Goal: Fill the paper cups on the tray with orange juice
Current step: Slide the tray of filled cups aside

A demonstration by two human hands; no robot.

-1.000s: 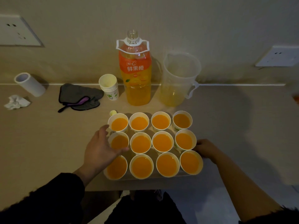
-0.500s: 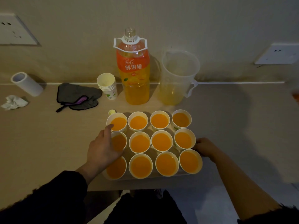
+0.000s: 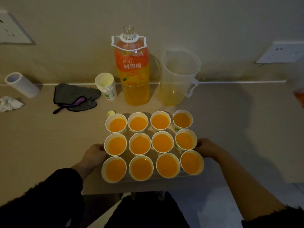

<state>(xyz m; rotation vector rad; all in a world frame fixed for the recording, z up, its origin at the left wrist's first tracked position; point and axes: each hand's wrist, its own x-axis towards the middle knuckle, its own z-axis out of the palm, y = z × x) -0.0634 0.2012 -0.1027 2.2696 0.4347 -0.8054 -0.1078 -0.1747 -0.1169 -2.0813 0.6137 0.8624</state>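
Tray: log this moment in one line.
cups: twelve, all filled; left hand: at left edge of tray; right hand: at right edge; grips: hidden by cups

Head view, sole camera. Worn on my head, facing forward and down over the table [image 3: 41, 142] toward the wall [image 3: 213, 22] at 12 o'clock. Near, wide-angle. Centred: tray [image 3: 164, 180] of cups [image 3: 140, 143]; bottle [image 3: 133, 71] at 12; my left hand [image 3: 93, 155] at 8, right hand [image 3: 209, 148] at 4, gripping tray edges; lap [image 3: 144, 211] at 6.

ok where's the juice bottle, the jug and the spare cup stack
orange juice bottle [image 3: 132, 65]: head view, orange label
plastic jug [image 3: 179, 76]: head view, clear wall
stack of paper cups [image 3: 110, 93]: head view, outer side
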